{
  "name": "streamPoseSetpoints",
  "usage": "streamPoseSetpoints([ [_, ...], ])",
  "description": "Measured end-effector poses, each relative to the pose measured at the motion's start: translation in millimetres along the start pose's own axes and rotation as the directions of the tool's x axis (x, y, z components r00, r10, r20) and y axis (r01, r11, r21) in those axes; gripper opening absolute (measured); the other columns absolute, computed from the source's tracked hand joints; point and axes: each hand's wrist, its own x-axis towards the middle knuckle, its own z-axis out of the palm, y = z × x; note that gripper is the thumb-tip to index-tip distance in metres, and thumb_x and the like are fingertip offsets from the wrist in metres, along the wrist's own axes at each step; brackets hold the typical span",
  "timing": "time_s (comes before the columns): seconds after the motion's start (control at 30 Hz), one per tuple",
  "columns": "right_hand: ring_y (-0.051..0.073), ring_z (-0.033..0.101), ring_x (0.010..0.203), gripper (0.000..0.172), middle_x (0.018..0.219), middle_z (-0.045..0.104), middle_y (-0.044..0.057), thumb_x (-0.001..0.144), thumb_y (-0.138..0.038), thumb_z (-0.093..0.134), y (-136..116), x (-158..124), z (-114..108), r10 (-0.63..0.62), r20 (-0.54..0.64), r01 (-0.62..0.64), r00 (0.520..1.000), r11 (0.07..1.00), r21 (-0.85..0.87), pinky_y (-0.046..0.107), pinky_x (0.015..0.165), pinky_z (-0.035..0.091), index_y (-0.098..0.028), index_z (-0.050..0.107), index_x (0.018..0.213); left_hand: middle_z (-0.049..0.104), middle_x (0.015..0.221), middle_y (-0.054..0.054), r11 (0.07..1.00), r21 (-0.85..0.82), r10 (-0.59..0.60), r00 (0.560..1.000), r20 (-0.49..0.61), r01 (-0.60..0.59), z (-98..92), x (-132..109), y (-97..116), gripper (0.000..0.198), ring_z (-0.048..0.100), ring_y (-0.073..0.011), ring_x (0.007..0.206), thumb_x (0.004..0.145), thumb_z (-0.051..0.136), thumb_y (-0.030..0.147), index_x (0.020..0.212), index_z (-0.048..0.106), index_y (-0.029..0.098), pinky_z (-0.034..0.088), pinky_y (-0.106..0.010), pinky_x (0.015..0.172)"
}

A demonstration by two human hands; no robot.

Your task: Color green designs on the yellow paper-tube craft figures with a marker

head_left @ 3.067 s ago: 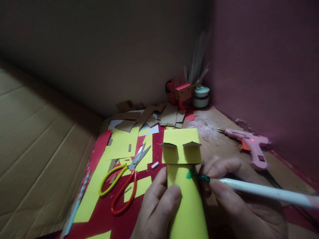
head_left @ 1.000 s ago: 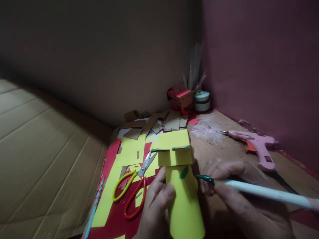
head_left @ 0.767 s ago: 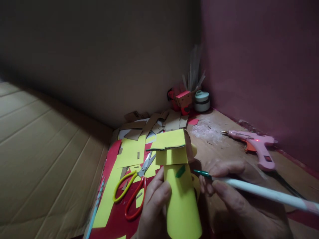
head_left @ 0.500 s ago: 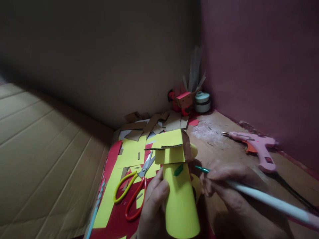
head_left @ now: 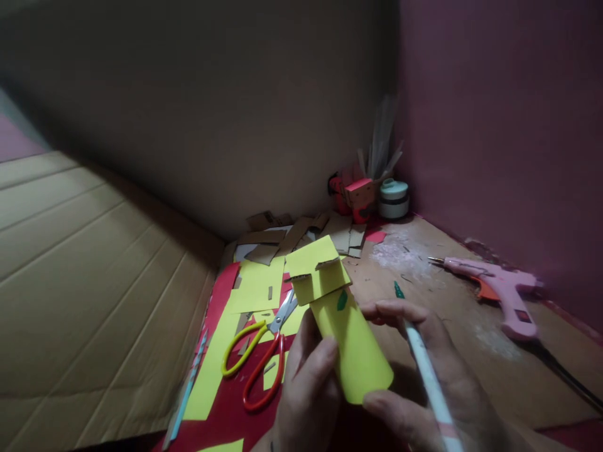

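My left hand (head_left: 308, 383) is closed around a yellow paper-covered cardboard figure (head_left: 360, 351). A rounded, cone-like body carries a boxy top with raw corrugated edges, and a small green mark shows on the body just below that top. My right hand (head_left: 438, 370) holds a white marker (head_left: 426, 370) with a green tip, pointing up and away from the figure. The right thumb is at the figure's lower end, and the right fingertips are by its far side. Scissors (head_left: 277, 323) with one yellow and one red handle lie open, left of my left hand.
Yellow paper (head_left: 259, 282) and cardboard scraps (head_left: 294, 235) lie over a red sheet (head_left: 230, 402). A pink glue gun (head_left: 499, 282) with a cord lies at right. A lidded pot (head_left: 394, 199) and a small red-topped cardboard figure (head_left: 360, 198) stand behind. Large cardboard (head_left: 94, 301) rises at left.
The yellow figure has tilted, its lower end swinging right. My right hand has moved its fingers and thumb to the figure, and the marker's tip has turned upward.
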Motion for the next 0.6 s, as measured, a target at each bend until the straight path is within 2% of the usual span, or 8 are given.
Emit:
streamPoseSetpoints([
  [0.07,0.018,0.074,0.077,0.062,0.107,0.076,0.0,0.085,-0.022,0.084,4,0,-4,-0.015,-0.006,0.014,1.0,0.995,-0.094,0.027,0.072,0.063,-0.041,0.057,0.138,0.077,0.121,-0.011,1.0,0.003,-0.005,1.0,0.011,0.005,-1.3,0,-2,0.053,0.071,-0.0334,0.115,0.086,0.078,0.035,0.136,0.068,0.023,0.055,-0.039,0.095],
  [0.13,0.018,0.071,0.069,0.066,0.1,0.076,0.001,0.08,-0.019,0.088,6,1,-10,-0.006,0.0,0.005,1.0,0.985,-0.17,0.027,0.066,0.063,-0.038,0.06,0.137,0.077,0.125,-0.012,0.999,0.036,0.003,1.0,-0.008,-0.002,-3.8,1,-3,0.055,0.069,-0.0347,0.119,0.084,0.081,0.037,0.135,0.069,0.023,0.055,-0.039,0.096],
  [0.2,0.019,0.069,0.06,0.065,0.09,0.076,0.001,0.079,-0.022,0.089,4,2,-13,0.021,0.035,-0.015,0.999,0.986,-0.168,0.03,0.059,0.063,-0.035,0.063,0.137,0.077,0.128,-0.013,0.997,0.078,0.022,1.0,-0.01,-0.021,-6.3,2,-3,0.06,0.067,-0.0369,0.124,0.08,0.085,0.039,0.136,0.069,0.023,0.054,-0.04,0.099],
  [0.27,0.02,0.068,0.055,0.056,0.087,0.077,0.003,0.082,-0.027,0.086,-2,3,-13,0.039,0.015,-0.037,0.999,0.99,-0.136,0.031,0.052,0.062,-0.033,0.067,0.134,0.077,0.126,-0.013,0.993,0.111,0.044,0.998,0.037,-0.048,-7.8,4,-1,0.059,0.067,-0.0386,0.124,0.078,0.086,0.038,0.133,0.071,0.023,0.055,-0.042,0.099],
  [0.33,0.021,0.072,0.06,0.038,0.096,0.079,0.005,0.089,-0.03,0.08,-11,4,-11,0.014,-0.095,-0.026,0.995,0.992,-0.124,0.031,0.051,0.062,-0.034,0.073,0.126,0.078,0.125,-0.014,0.989,0.13,0.057,0.995,0.084,-0.068,-8.3,6,1,0.049,0.069,-0.0383,0.122,0.08,0.085,0.037,0.125,0.075,0.022,0.056,-0.042,0.099],
  [0.4,0.022,0.076,0.07,0.018,0.098,0.08,0.005,0.096,-0.03,0.074,-20,6,-7,-0.05,-0.188,0.024,0.981,0.99,-0.138,0.03,0.056,0.064,-0.035,0.079,0.112,0.078,0.124,-0.014,0.988,0.135,0.057,0.993,0.103,-0.071,-8.4,8,2,0.039,0.07,-0.0369,0.119,0.082,0.083,0.036,0.118,0.078,0.021,0.056,-0.042,0.099],
  [0.5,0.024,0.078,0.078,0.017,0.087,0.079,0.004,0.1,-0.032,0.068,-29,6,-3,-0.12,-0.181,0.091,0.976,0.983,-0.161,0.031,0.064,0.066,-0.037,0.084,0.1,0.078,0.123,-0.014,0.99,0.121,0.058,0.989,0.139,-0.076,-8.7,10,1,0.043,0.071,-0.0355,0.116,0.084,0.083,0.036,0.123,0.076,0.02,0.056,-0.044,0.101],
  [0.6,0.028,0.079,0.081,0.015,0.091,0.081,0.006,0.097,-0.036,0.071,-32,6,0,-0.091,-0.128,0.073,0.988,0.988,-0.14,0.035,0.066,0.068,-0.036,0.084,0.105,0.077,0.123,-0.015,0.993,0.092,0.062,0.988,0.144,-0.076,-9.5,10,-1,0.044,0.073,-0.0347,0.113,0.084,0.083,0.036,0.124,0.075,0.019,0.057,-0.045,0.1],
])
